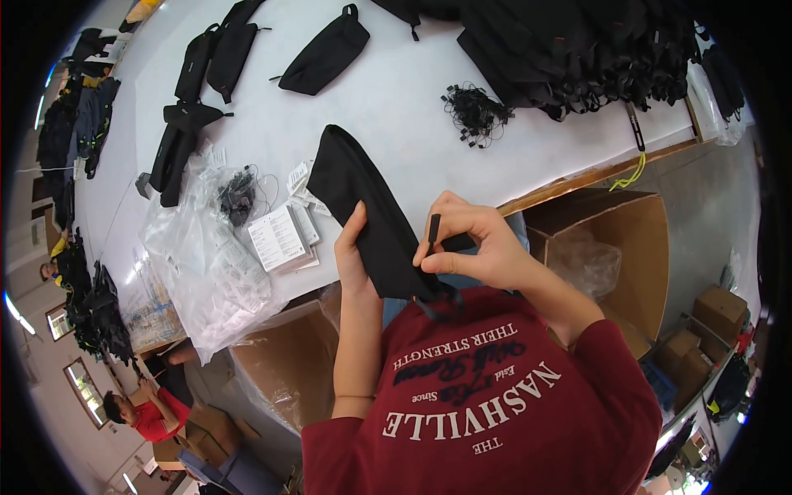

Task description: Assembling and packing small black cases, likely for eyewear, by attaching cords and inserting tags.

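My left hand (356, 257) is closed on a long black zip pouch (360, 206), thumb on its face and fingers behind it. The pouch is tilted, its far end over the table and its near end by my shirt. My right hand (474, 239) is at the pouch's right edge, thumb and fingertips pinched together. A short black tab (434, 229), perhaps a zipper pull, stands up from that pinch. I cannot tell whether the tab is joined to the pouch. A black loop (441, 305) hangs at the pouch's near end.
White tags (280, 238) lie stacked by a clear plastic bag (206, 272) on the white table (396, 91). Behind are black pouches (326, 51), a heap of black cords (476, 114) and a large black pile (577, 54). Open cartons (606, 247) stand below the table edge.
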### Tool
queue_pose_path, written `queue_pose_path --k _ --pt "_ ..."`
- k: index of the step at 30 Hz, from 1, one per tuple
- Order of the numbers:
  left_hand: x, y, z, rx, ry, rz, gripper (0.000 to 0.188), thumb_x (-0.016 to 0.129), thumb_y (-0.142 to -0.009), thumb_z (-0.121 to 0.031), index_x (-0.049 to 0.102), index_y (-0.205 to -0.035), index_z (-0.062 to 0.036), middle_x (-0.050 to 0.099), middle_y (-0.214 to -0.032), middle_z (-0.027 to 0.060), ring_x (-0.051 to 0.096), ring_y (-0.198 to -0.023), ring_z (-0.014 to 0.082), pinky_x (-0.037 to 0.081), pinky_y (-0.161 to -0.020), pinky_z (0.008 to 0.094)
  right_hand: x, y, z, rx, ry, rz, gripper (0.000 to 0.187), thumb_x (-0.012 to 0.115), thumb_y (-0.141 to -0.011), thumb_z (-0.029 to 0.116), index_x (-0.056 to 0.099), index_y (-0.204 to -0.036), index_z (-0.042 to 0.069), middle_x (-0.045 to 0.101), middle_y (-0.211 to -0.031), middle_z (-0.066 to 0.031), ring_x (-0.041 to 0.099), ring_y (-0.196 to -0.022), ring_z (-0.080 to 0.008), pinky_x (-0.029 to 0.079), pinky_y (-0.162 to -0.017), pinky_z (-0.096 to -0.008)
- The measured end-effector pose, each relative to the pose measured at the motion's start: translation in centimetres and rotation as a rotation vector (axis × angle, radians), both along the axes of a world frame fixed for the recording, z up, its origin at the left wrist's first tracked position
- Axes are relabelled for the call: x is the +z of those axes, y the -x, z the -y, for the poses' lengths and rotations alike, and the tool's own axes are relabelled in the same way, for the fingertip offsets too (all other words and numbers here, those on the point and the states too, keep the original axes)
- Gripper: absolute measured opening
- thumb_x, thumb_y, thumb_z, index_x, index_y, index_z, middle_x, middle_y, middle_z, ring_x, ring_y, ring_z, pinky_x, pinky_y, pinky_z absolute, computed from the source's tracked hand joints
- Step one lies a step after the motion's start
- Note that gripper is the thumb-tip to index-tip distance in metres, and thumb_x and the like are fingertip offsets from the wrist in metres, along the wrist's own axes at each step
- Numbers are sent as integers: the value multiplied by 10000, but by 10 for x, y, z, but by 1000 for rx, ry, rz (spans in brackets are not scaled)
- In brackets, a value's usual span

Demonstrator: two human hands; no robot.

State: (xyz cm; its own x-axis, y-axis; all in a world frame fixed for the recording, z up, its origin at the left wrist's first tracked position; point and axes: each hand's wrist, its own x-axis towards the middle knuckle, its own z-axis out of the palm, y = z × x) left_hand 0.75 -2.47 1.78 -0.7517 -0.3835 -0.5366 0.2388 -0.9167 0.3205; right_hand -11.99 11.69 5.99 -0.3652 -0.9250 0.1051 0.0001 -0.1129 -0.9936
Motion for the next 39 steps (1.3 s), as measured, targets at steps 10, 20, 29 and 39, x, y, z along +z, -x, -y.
queue_pose_path --k 10,20,29,39 --pt "3 7 2 -15 32 27 310 515 -955 -344 555 -860 -51 453 -647 39 413 -530 139 398 -454 260 7 -5 -7 58 -13 10 130 752 -759 136 652 -752 53 618 -763 34 460 -843 -153 404 -772 -275" --pt "6 11 2 64 94 214 290 537 -921 -178 579 -1131 16 647 -1073 121 632 -982 244 509 -889 383 31 2 -11 -264 -115 -927 493 733 -735 171 569 -1199 141 492 -1230 -59 471 -1097 -242 335 -973 -396" --pt "13 -36 -8 -37 558 225 503 583 -889 -168 397 -1346 -68 492 -1304 132 455 -1222 244 348 -1023 390 29 22 -8 58 -252 -628 645 759 -635 54 546 -1240 129 616 -1004 -99 624 -944 -226 472 -878 -315" --pt "52 -51 19 -204 1743 307 457 778 -555 -43 693 -1004 -29 514 -949 93 532 -870 230 430 -787 305 29 50 -21 51 -99 -356 331 774 -694 61 692 -1014 81 621 -849 -14 539 -803 -103 420 -652 -254"
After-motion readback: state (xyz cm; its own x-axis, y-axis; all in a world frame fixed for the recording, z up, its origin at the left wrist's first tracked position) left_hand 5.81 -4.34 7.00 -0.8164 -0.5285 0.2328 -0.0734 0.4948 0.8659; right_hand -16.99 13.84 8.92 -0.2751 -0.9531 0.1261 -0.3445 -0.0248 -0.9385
